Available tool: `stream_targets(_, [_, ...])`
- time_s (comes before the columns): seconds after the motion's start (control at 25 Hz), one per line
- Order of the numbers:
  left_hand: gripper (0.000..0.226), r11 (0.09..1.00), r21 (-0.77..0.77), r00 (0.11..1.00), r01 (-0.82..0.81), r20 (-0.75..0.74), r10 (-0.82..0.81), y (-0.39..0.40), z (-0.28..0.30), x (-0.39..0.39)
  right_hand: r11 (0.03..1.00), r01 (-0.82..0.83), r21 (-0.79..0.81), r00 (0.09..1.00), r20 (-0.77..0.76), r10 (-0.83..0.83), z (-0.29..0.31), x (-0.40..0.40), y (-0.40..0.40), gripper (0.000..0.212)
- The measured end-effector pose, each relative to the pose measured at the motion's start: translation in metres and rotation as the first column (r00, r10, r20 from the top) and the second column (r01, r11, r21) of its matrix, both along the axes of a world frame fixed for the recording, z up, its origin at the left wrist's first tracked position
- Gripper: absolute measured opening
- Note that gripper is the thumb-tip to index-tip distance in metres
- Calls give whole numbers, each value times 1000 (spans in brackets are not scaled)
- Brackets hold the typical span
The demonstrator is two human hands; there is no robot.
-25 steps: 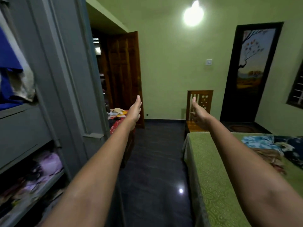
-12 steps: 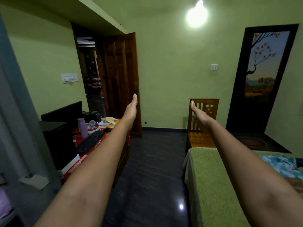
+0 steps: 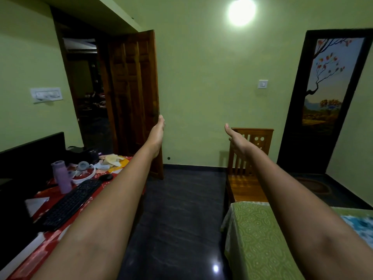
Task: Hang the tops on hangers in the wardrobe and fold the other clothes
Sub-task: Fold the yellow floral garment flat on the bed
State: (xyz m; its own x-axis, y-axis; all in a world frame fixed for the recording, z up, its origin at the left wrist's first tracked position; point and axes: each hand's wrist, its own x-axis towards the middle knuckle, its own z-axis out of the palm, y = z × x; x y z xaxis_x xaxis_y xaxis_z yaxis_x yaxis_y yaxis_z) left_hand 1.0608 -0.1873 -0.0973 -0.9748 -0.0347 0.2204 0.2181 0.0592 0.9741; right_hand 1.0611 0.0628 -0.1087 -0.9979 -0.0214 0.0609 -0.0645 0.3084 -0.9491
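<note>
Both my arms stretch straight out in front of me at chest height. My left hand (image 3: 157,134) is flat with fingers straight and holds nothing. My right hand (image 3: 237,139) is likewise flat, fingers straight, empty. A blue and white patterned garment (image 3: 361,224) lies on the green bedspread (image 3: 256,239) at the lower right, cut off by the frame edge. The wardrobe and hangers are out of view.
A red-clothed desk (image 3: 40,257) on the left carries a black keyboard (image 3: 72,203), a purple bottle (image 3: 61,176), a bowl and a dark monitor. A wooden chair (image 3: 245,178) stands beyond the bed. An open wooden door (image 3: 135,102) is ahead; dark floor (image 3: 181,219) runs between desk and bed.
My view has swung away from the wardrobe, which has left the frame, and the desk has come into sight. Both arms stay stretched out, hands flat and empty.
</note>
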Motion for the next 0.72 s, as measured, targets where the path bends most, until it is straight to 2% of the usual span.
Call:
stream_targets(0.2, [72, 997, -60, 998, 42, -41, -45, 11, 43, -165, 994, 81, -70, 994, -69, -85, 26, -138, 27, 72])
stream_targets(0.36, [70, 985, -115, 991, 131, -21, -134, 46, 26, -268, 982, 164, -91, 986, -18, -166, 5, -229, 54, 72])
stream_targets(0.52, [69, 979, -90, 982, 184, -16, -186, 89, 20, -372, 967, 240, -82, 971, 2, -241, 3, -324, 94, 47])
stream_targets(0.72, [67, 962, -74, 963, 262, -50, -266, 163, 44, -496, 964, 232, -128, 971, -22, -237, 26, -436, 159, 59])
